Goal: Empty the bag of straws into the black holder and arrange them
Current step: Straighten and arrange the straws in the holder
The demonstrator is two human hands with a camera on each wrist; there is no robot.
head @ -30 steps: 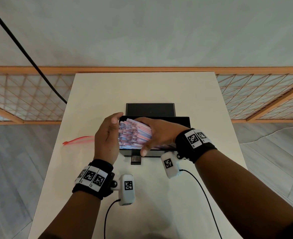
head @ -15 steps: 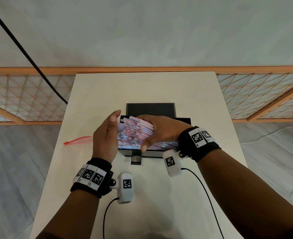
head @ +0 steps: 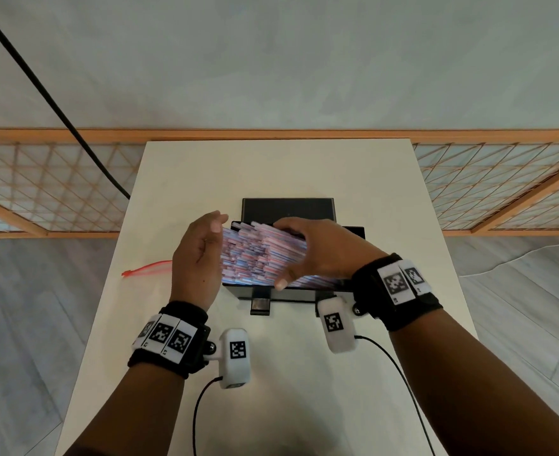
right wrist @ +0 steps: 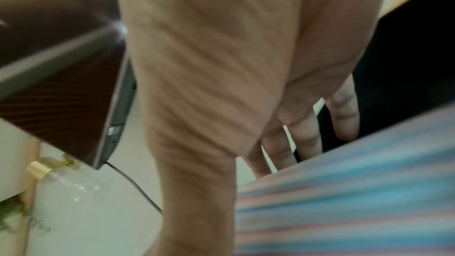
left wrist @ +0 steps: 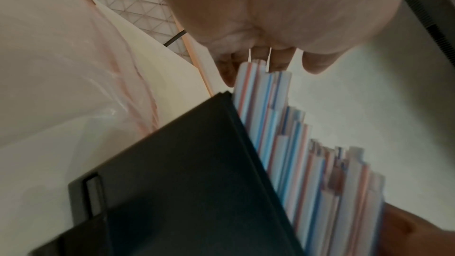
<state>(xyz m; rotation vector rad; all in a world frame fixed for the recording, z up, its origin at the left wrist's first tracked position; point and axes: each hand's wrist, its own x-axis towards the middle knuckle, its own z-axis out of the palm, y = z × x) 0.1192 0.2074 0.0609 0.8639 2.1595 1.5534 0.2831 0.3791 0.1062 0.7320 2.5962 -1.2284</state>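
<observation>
A thick bundle of red, white and blue striped straws (head: 260,258) lies across the open black holder (head: 291,293), its left end raised above the rim. My right hand (head: 319,255) grips the bundle from above, fingers over the back and thumb at the front. My left hand (head: 200,255) stands upright with straight fingers at the straws' left ends. In the left wrist view the fingertips (left wrist: 316,61) touch the uneven ends of the straws (left wrist: 295,163) beside the holder's wall (left wrist: 197,182). The right wrist view shows blurred straws (right wrist: 357,192) under my fingers (right wrist: 344,118).
The empty clear bag (head: 146,268) with a red zip lies on the white table (head: 304,390) left of the holder. The holder's black lid (head: 288,209) stands behind it. A wooden lattice rail (head: 57,192) runs behind the table; a black cable (head: 57,103) hangs at left.
My right hand has lifted and tilted the bundle so its left end rises out of the holder. The left hand has moved up with the ends and eased slightly off them.
</observation>
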